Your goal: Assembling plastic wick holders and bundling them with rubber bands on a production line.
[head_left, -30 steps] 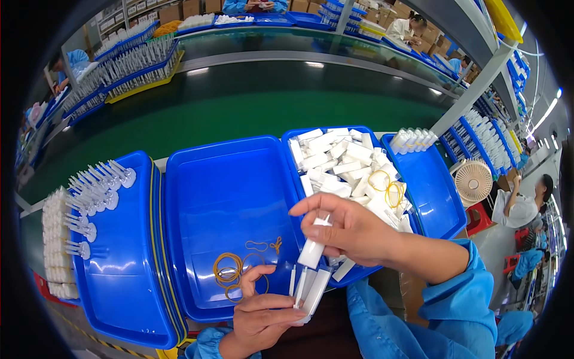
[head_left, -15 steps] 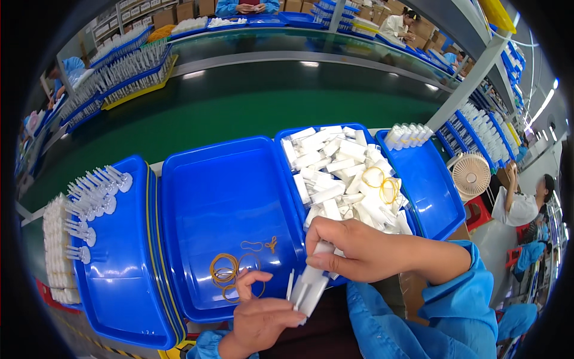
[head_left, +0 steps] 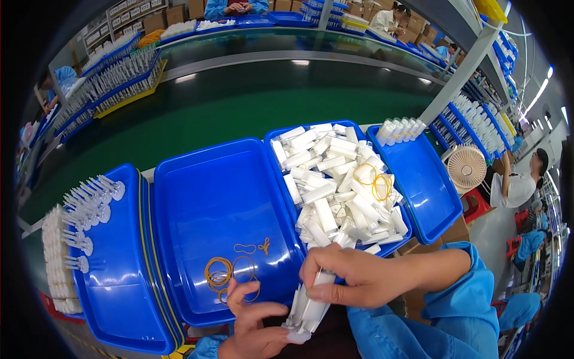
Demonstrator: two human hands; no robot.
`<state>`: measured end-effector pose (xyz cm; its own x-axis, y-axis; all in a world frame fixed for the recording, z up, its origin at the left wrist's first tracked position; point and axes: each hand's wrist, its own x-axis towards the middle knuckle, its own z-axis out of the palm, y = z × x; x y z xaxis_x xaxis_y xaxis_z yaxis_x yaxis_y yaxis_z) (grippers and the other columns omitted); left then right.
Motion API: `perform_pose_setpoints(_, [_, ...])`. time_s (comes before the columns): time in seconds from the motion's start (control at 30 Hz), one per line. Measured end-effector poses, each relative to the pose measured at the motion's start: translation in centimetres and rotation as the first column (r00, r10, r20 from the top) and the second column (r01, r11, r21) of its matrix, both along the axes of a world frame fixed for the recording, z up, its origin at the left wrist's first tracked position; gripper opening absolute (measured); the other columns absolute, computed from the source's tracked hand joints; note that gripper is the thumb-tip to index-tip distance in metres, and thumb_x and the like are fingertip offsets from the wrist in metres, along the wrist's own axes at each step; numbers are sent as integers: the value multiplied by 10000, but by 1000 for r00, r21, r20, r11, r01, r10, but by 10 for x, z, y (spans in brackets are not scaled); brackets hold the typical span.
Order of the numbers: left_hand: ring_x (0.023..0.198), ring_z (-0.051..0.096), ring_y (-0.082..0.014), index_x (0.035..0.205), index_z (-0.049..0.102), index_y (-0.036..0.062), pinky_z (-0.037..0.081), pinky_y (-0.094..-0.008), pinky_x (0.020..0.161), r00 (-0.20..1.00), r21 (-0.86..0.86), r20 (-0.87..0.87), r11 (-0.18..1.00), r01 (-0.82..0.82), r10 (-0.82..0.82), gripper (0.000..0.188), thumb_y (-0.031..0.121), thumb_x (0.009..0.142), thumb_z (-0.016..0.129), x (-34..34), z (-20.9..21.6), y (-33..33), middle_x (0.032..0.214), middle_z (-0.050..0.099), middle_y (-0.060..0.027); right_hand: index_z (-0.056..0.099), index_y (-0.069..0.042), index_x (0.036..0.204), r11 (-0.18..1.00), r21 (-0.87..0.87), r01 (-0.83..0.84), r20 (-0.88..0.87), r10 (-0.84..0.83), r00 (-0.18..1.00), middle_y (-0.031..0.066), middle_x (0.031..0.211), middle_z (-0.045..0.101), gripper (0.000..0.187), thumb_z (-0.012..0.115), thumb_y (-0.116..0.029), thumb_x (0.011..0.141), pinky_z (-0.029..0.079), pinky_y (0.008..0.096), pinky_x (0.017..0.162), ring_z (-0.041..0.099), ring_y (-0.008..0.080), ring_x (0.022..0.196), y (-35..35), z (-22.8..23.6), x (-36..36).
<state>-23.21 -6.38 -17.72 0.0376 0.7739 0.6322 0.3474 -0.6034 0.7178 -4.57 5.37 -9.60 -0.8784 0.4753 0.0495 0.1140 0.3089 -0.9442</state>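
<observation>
In front of my body, my right hand (head_left: 359, 276) pinches a bundle of white rectangular plastic pieces (head_left: 312, 312) from above, thumb and fingers closed round its upper end. My left hand (head_left: 254, 323) is at the bundle's lower end. Its thumb and a finger press near a translucent stemmed piece with a flat base (head_left: 297, 335), while its other fingers curl upward. The stem stands along the bundle's left side; how far it overlaps is hidden. Just beyond my right hand, a blue tray (head_left: 276, 173) is heaped with similar white pieces (head_left: 326, 212).
A blue tray (head_left: 221, 173) holds tan rubber bands (head_left: 219, 272). Stacked blue trays (head_left: 122, 299) at left carry upright stemmed pieces (head_left: 95, 197) beside white blocks (head_left: 57, 263). At right, another tray (head_left: 427, 191) holds small bottles (head_left: 399, 130). Behind runs a green conveyor (head_left: 239, 113); a fan (head_left: 466, 167) stands right.
The bundle has moved slightly down and tilted more upright. My left hand has shifted down to its lower end, where a flat base now shows. The view has shifted a little.
</observation>
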Motion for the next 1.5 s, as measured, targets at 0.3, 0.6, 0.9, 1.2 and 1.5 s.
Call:
perform_pose_setpoints(0.3, [1090, 397, -410, 721, 554, 131, 212, -552, 967, 997, -109, -28, 991, -77, 74, 221, 310, 767, 675, 0, 13, 7, 973, 537, -117, 498, -79, 1007, 948, 278, -155, 129, 123, 984, 78, 944, 556, 198, 527, -226, 877, 334, 396, 805, 512, 244, 925, 7, 7, -9])
perform_pose_setpoints(0.6, [1249, 307, -403, 736, 534, 103, 171, -523, 1037, 878, -295, 463, 955, 24, 120, 268, 227, 680, 765, 4, 1, 6, 1017, 580, -109, 600, -30, 858, 370, 865, -338, 500, -590, 634, 127, 813, 634, 171, 606, -78, 694, 501, 369, 646, 627, 273, 792, 138, -20, 0])
perform_pose_setpoints(0.9, [1176, 364, -393, 678, 683, 139, 211, -531, 993, 970, -274, 220, 961, -38, 101, 152, 147, 578, 797, -8, 1, -3, 897, 628, -42, 460, -74, 1117, 563, 826, 7, 360, -537, 763, 97, 798, 593, 386, 575, -38, 750, 489, 317, 574, 621, 200, 660, 102, -1, -16])
perform_pose_setpoints(1.2, [1139, 407, -364, 696, 710, 211, 218, -535, 988, 991, -184, 87, 976, 119, -104, 163, 218, 564, 805, -5, 4, 6, 904, 643, 0, 294, -71, 1286, 820, -523, 232, 12, -265, 964, 35, 900, 523, 543, 563, 7, 822, 430, 180, 631, 529, 44, 735, 22, 10, -26])
perform_pose_setpoints(1.5, [1174, 377, -363, 728, 711, 233, 215, -529, 994, 994, -185, 35, 977, 107, -103, 189, 236, 566, 806, -7, 6, 3, 907, 651, 11, 343, -55, 1350, 746, -651, 139, 14, -171, 985, 39, 944, 555, 525, 551, -51, 868, 429, 193, 708, 527, 56, 845, 20, -1, -26])
